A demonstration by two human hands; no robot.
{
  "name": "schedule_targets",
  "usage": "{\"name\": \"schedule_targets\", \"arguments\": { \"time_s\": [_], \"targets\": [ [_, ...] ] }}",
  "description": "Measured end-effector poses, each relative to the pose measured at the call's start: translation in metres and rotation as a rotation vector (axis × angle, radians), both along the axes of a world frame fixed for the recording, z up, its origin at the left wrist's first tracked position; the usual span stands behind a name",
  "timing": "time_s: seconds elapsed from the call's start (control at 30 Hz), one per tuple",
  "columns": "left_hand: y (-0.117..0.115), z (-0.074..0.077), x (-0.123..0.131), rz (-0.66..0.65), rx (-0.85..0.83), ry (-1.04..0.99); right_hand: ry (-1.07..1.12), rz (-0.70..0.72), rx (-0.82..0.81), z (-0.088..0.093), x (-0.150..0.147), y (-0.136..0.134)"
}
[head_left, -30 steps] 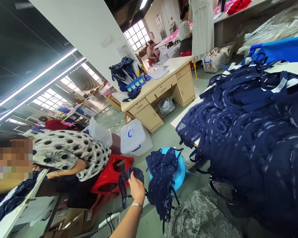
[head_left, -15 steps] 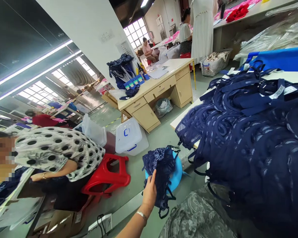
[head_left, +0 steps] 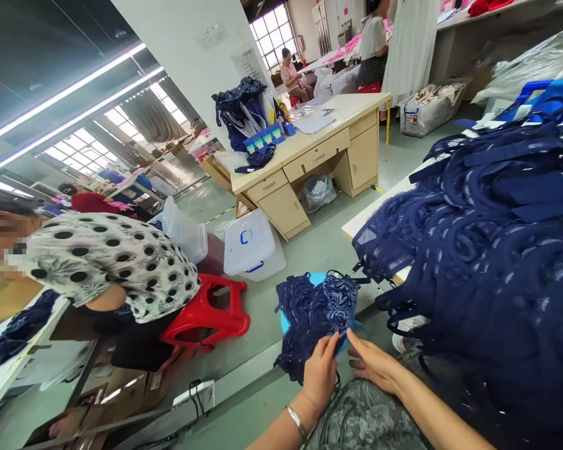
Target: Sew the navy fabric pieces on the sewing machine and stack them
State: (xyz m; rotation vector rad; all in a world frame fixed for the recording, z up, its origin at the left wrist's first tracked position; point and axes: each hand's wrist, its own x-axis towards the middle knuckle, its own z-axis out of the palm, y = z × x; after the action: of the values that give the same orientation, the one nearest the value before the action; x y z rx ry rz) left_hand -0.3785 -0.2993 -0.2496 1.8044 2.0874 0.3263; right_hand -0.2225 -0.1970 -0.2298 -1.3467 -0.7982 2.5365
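Note:
A small heap of navy lace garments (head_left: 315,312) lies on a light blue stool (head_left: 319,279) on the floor in front of me. My left hand (head_left: 319,373), with a silver bracelet on the wrist, rests on the near edge of that heap, its fingers pressed into the fabric. My right hand (head_left: 373,364) reaches in beside it, fingers stretched out flat and touching the heap's lower edge. A much larger pile of the same navy garments (head_left: 488,250) covers the white table (head_left: 370,215) on my right.
A person in a polka-dot top (head_left: 107,262) sits on a red stool (head_left: 206,315) to the left. Clear plastic bins (head_left: 251,247) stand on the floor before a beige desk (head_left: 309,156). More people work in the background. A power strip (head_left: 194,395) lies on the floor.
My left hand carried a navy garment to the stool and now presses on the heap. My right hand has come into view beside it. The camera has tilted down and to the right.

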Motion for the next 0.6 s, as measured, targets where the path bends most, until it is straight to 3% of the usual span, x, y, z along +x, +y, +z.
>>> {"name": "schedule_targets", "arguments": {
  "time_s": [0.07, 0.13, 0.17, 0.23, 0.27, 0.33, 0.47, 0.6],
  "targets": [
    [-0.007, 0.000, 0.007, -0.071, -0.053, -0.098, 0.066, -0.039, 0.015, -0.007, -0.022, 0.003],
    [-0.009, 0.002, 0.003, 0.002, -0.050, -0.156, 0.102, -0.085, 0.075, -0.013, -0.028, 0.005],
    [-0.006, 0.002, -0.005, 0.130, -0.045, -0.140, 0.095, -0.103, 0.086, -0.014, -0.026, 0.006],
    [0.006, 0.001, -0.031, 0.503, -0.096, -0.041, 0.074, -0.117, 0.091, -0.014, -0.018, 0.008],
    [0.014, -0.003, -0.045, 0.612, -0.157, -0.010, 0.071, -0.113, 0.094, -0.012, -0.013, 0.008],
    [0.031, -0.013, -0.071, 0.712, -0.291, -0.003, 0.105, -0.051, 0.099, -0.004, -0.005, 0.005],
    [0.049, -0.041, -0.090, 0.715, -0.468, -0.058, 0.295, 0.068, 0.119, 0.022, -0.003, -0.008],
    [0.052, -0.055, -0.090, 0.677, -0.426, -0.113, 0.272, 0.113, 0.294, 0.058, 0.009, -0.015]
  ]
}}
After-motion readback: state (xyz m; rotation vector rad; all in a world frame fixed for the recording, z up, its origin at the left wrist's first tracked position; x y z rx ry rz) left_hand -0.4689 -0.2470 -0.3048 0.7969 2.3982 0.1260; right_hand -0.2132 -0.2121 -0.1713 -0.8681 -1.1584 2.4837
